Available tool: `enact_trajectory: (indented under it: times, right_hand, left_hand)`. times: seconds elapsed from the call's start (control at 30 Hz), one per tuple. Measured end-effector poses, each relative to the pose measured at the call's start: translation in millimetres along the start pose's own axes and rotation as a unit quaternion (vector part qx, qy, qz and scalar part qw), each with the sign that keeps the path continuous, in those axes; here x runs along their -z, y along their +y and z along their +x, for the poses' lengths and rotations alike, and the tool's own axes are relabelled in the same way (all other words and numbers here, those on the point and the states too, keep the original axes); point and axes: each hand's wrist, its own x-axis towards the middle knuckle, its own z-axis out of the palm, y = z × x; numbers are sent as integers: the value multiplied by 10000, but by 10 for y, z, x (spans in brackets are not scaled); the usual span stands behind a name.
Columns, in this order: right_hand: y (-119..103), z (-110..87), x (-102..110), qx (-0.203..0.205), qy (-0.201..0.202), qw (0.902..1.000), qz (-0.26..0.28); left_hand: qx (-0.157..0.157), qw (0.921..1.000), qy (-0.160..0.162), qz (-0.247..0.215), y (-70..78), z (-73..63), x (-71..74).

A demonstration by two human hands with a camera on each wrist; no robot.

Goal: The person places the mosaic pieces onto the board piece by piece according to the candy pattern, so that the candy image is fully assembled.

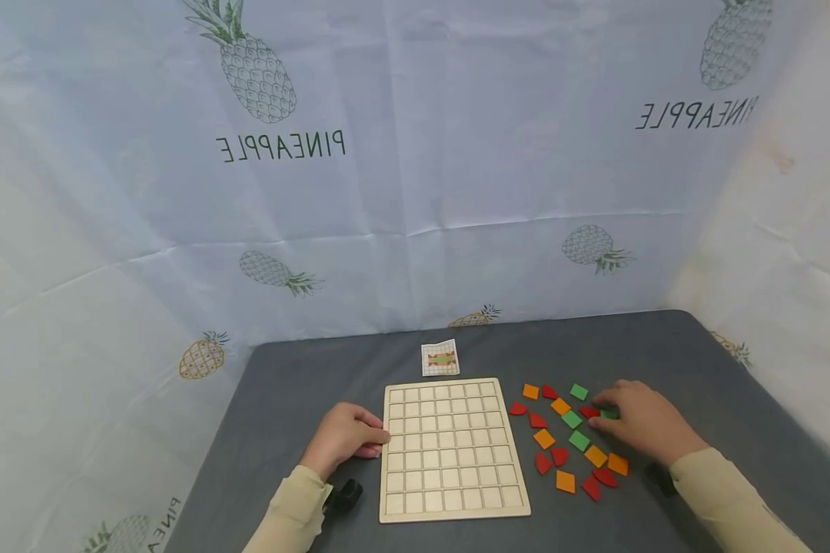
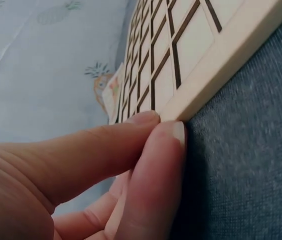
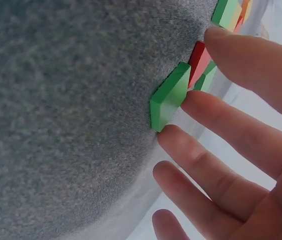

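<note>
A pale wooden grid board (image 1: 451,449) lies flat on the dark table in the head view. My left hand (image 1: 346,436) pinches its left edge between thumb and index finger, as the left wrist view shows close up. To the right, my right hand (image 1: 642,418) hovers low over loose coloured tiles. In the right wrist view, its index and middle fingertips are right at a green square tile (image 3: 171,97), with the thumb apart near a red piece (image 3: 199,61). Those fingers are spread and only slightly bent, with no tile gripped between them.
Several orange tiles (image 1: 565,481), red rounded pieces (image 1: 591,488) and green tiles (image 1: 579,440) lie scattered right of the board. Behind it lies a small printed card (image 1: 440,359) with a coloured pattern on a grid. A pineapple-print cloth (image 1: 401,177) hangs around the grey table (image 1: 304,369).
</note>
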Motion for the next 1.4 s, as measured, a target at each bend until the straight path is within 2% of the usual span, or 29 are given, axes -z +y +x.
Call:
enact_trajectory:
  times: [0.43,0.73,0.9,1.13,1.4]
  right_hand:
    - [-8,59,-2,-186,28,9998,93]
    - [-111,91,-24,-67,209,9997,113]
    - [-293,162,-29,-112,173,9991,378]
    - [-707,255,-87,358,51,9936,1066]
    - [-1086,399,-281,484,65,9916,1200]
  left_hand:
    - [-2,9983,-514,-263,-117,93,95]
    - [-3,9982,-516,-290,-129,107,91]
    - [30,9982,-527,-297,-142,120,92]
    - [66,9977,-590,-315,-152,141,91]
    - [82,9970,-670,-387,-140,137,111]
